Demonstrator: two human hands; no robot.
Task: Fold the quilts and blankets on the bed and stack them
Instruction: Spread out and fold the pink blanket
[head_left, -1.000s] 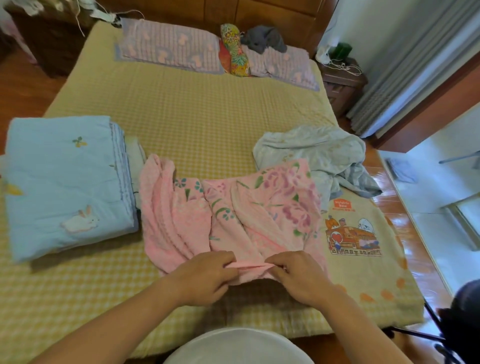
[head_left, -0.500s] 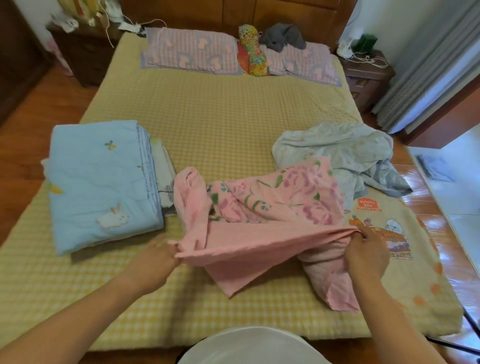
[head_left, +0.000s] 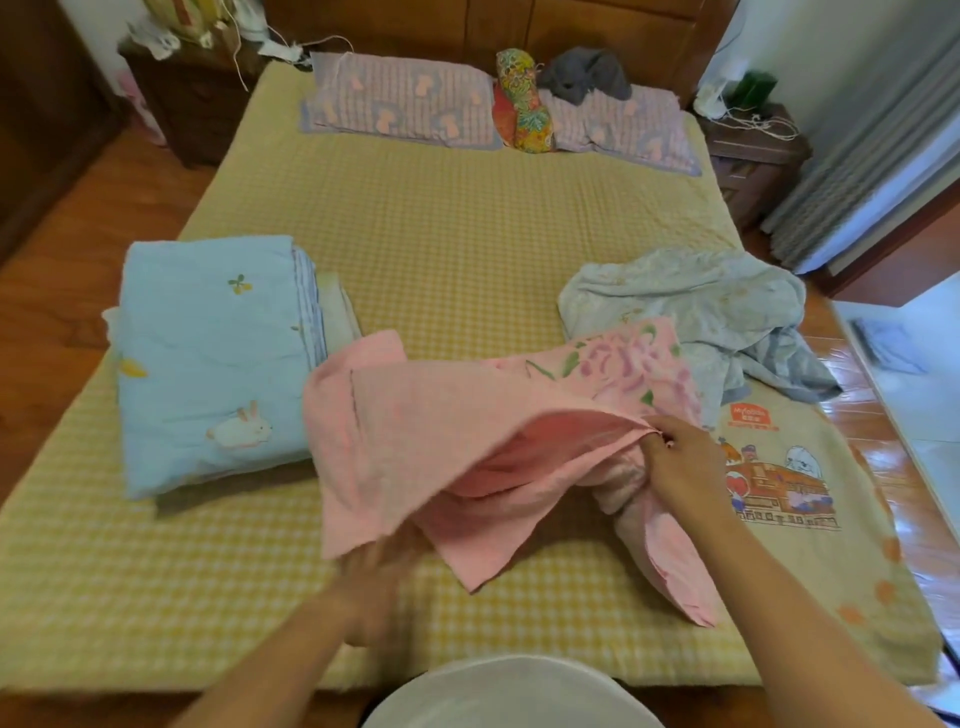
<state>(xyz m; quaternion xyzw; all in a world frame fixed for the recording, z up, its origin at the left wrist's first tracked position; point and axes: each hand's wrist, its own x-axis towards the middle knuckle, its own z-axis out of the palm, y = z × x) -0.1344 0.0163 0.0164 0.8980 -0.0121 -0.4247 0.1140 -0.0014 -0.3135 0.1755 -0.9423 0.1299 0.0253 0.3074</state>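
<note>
Pink blanket (head_left: 441, 441) pinched by right hand (head_left: 680, 467); blurred left hand (head_left: 374, 577) possibly gripping edge; one folded blue quilt (head_left: 208, 358).

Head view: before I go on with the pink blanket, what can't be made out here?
- Left hand: motion-blurred, fingertips under the pink blanket; its grip cannot be told.
- Bed beneath the lifted pink blanket: hidden by the cloth.
- Folded pieces under the blue rabbit quilt: only their edges show; the count is unclear.
- Print on the cartoon blanket: too small to read, partly behind the right hand.

right hand (head_left: 680, 462) pinching; left hand (head_left: 374, 582) blurred, perhaps gripping.
</note>
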